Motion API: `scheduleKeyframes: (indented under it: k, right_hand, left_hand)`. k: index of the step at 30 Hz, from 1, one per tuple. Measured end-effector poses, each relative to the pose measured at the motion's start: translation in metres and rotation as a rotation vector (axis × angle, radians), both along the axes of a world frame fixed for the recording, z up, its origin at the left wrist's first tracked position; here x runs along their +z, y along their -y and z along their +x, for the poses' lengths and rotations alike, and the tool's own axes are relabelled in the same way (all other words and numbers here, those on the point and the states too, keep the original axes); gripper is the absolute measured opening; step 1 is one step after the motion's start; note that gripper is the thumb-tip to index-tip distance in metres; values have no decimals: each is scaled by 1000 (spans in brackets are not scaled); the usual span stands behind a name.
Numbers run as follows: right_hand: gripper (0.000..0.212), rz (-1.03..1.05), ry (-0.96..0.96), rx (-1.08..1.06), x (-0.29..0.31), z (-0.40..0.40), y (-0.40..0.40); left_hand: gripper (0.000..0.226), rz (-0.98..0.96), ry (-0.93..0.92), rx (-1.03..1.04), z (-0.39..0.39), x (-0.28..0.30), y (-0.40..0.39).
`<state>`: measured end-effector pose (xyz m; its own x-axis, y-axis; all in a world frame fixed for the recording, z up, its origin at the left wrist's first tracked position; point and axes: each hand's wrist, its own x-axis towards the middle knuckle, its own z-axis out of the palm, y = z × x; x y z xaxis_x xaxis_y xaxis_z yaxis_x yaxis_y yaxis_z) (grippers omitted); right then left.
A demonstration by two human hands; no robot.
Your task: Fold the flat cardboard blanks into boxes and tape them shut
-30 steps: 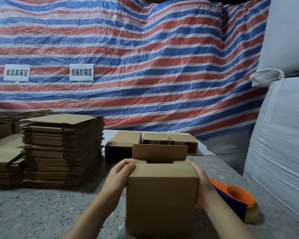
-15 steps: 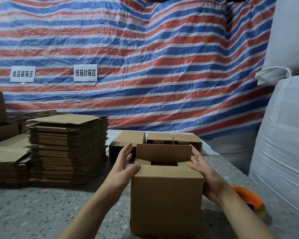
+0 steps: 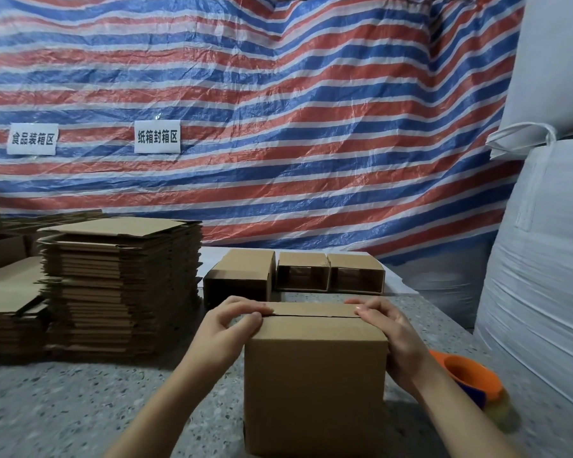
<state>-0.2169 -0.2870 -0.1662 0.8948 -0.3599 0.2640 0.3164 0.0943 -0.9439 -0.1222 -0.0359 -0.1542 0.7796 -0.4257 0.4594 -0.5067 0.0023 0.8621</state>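
A brown cardboard box stands upright on the speckled table in front of me, its two top flaps folded down and meeting along a seam. My left hand grips the box's top left corner, fingers curled over the flaps. My right hand grips the top right corner the same way, palm against the side. An orange and blue tape dispenser lies on the table just right of the box, partly hidden by my right forearm. A tall stack of flat cardboard blanks stands to the left.
Three folded boxes lie on their sides behind the box in my hands. More flat cardboard sits at the far left. Big white sacks rise at the right. A striped tarp with two labels hangs behind the table.
The rear flap that stood upright is now folded down onto the box top. Both hands moved up from the box's sides onto its top corners.
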Motion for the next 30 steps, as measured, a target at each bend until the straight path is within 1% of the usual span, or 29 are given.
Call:
scheduleKeyframes:
  k: [1, 3, 5, 6, 7, 8, 10, 12, 14, 15, 17, 18, 19, 20, 21, 22, 23, 24, 25, 27, 30]
  right_hand:
    - [13, -5, -3, -2, 1, 0, 0]
    - [15, -22, -6, -5, 2, -1, -1]
    - [16, -47, -13, -12, 3, -2, -2]
    - [16, -52, -19, -16, 4, -3, -2]
    - [15, -48, -21, -19, 4, -3, -2]
    - [15, -43, -20, -19, 4, -3, -2]
    - [15, -28, -13, -16, 4, -4, -3]
    - [14, -26, -22, -22, 5, -6, -6]
    - [16, -21, -56, -16, 5, -7, -7]
    - [22, 1, -73, -8, 5, -7, -5]
    - [42, 75, -77, -4, 7, -6, 4]
    - [48, 38, -76, -47, 10, -7, 10]
    - [47, -115, -111, -155, 13, -9, 18]
    - [40, -374, -198, -312, 14, -11, 30]
    - [33, -680, -340, -486, 12, -14, 44]
    - [33, -955, -508, -629, 7, -19, 58]
    - [38, -1132, -664, -730, 0, -24, 70]
    - [44, -1226, -785, -795, -8, -29, 79]
    - [51, -1275, -873, -827, -17, -34, 86]
    - [60, -1319, -976, -821, -33, -39, 90]
    - [54, -1397, -1063, -743, -49, -42, 87]
  left_hand:
    - [26, 71, 59, 37, -1, 5, -3]
    - [21, 336, 290, 192, -2, 16, -5]
    - [28, 587, 566, 371, -10, 29, 3]
    - [34, 656, 665, 397, -17, 34, 11]
    - [41, 701, 722, 357, -24, 37, 21]
    - [50, 739, 742, 277, -31, 37, 32]
    - [66, 848, 721, 114, -40, 35, 50]
    - [74, 977, 730, 83, -40, 31, 59]
    - [78, 1019, 758, 102, -36, 29, 60]
    - [79, 1022, 766, 101, -35, 28, 59]
    - [81, 1018, 780, 92, -34, 26, 59]
    - [83, 1018, 786, 92, -34, 26, 59]
    - [86, 1020, 786, 94, -34, 26, 60]
    - [89, 1022, 782, 90, -34, 26, 60]
    - [91, 1022, 776, 83, -34, 26, 60]
    - [92, 1018, 771, 78, -34, 26, 60]
    - [93, 1012, 770, 80, -33, 26, 60]
    - [93, 1003, 774, 84, -33, 25, 60]
    - [92, 995, 779, 86, -32, 25, 60]
    - [93, 986, 789, 84, -31, 24, 61]
    - [94, 982, 808, 97, -30, 22, 61]
